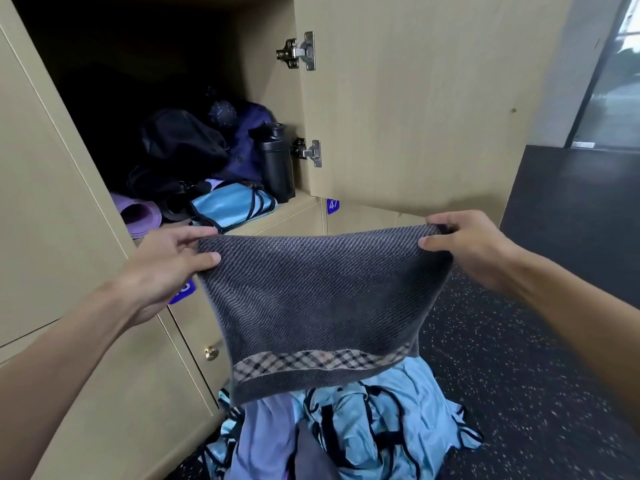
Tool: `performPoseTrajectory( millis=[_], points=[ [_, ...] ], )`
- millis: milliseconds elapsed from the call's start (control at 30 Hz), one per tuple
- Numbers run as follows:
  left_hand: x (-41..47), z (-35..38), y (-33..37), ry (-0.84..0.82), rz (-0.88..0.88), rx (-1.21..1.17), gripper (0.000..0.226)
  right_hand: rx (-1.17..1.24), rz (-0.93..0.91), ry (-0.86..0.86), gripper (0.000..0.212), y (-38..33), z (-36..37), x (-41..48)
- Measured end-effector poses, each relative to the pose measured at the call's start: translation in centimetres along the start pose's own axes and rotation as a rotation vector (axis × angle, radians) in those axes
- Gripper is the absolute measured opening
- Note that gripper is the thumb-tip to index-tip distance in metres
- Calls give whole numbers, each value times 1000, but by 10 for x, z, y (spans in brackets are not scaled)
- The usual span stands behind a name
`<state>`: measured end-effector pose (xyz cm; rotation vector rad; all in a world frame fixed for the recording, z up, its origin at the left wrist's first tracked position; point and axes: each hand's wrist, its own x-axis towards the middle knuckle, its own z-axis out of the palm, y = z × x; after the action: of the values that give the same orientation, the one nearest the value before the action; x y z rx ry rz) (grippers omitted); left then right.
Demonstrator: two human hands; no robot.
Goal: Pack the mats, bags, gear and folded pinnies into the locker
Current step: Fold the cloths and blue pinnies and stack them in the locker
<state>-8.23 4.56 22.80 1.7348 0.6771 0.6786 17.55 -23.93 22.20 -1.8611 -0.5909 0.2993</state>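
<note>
Before the open locker (294, 211), the fingers (204, 261) of the left hand (162, 268) and the right hand (474, 247) are pinching the top corners of a dark grey ribbed towel (322, 306). It is hanging stretched flat, with a plaid band crossing near its hem. Below it, crumpled light-blue pinnies (381, 420) are lying on the speckled floor (519, 375). Inside the locker, a folded pinny (232, 209), purple mat (138, 214), black bottle (277, 161) and dark bags (187, 143) are sitting.

Soft, even daylight, probably from the window (613, 84) right of the open locker door (415, 98), lights the scene without glare. Left of the door, the locker (104, 81) interior sinks into deep shadow, and its back is unreadable. Wide-angle distortion bends straight lines far from the door. Slight blur softens the edges below it.
</note>
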Motion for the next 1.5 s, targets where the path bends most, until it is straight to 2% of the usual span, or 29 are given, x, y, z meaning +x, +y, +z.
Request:
performPoseTrajectory(
  millis=[67, 133, 300, 400, 500, 633, 733, 833, 900, 1000, 1067, 1200, 1367, 1500],
  points=[
    [-2, 1, -1, -6, 33, 92, 42, -122, -18, -41, 58, 2, 1, 2],
    [0, 1, -4, 27, 80, 208, 35, -237, -57, -30, 54, 5, 1, 4],
    [4, 3, -10, 107, 236, 576, 18, -593, -194, -50, 23, 10, 1, 6],
    [5, 6, -9, 150, 282, 610, 10, -663, -247, -7, 17, 12, 1, 5],
    [7, 3, -10, 177, 272, 625, 2, -641, -246, 43, 30, 14, -3, 4],
    [9, 1, -11, 177, 258, 645, 9, -757, -339, 66, 23, 18, -4, 3],
    [6, 3, -11, 167, 224, 566, 15, -682, -314, 42, 27, 15, -1, -1],
    [-1, 15, -10, 163, 139, 404, 25, -604, -281, 16, 5, 8, 3, -3],
    [-5, 28, -7, 163, 94, 319, 28, -521, -198, -63, 14, 0, 7, -7],
    [-11, 48, 0, 138, 54, 189, 30, -315, -32, -235, 8, -14, 16, -16],
    [-16, 60, 3, 110, 34, 141, 30, -197, 69, -362, 12, -24, 22, -24],
    [-32, 83, 11, 5, 44, 86, 31, 6, 173, -500, 19, -40, 40, -42],
    [-50, 105, 17, -153, 107, 71, 27, 191, 186, -695, 32, -45, 67, -55],
    [-54, 102, 16, -228, 142, 89, 22, 176, 101, -706, 27, -47, 74, -61]
  ],
)
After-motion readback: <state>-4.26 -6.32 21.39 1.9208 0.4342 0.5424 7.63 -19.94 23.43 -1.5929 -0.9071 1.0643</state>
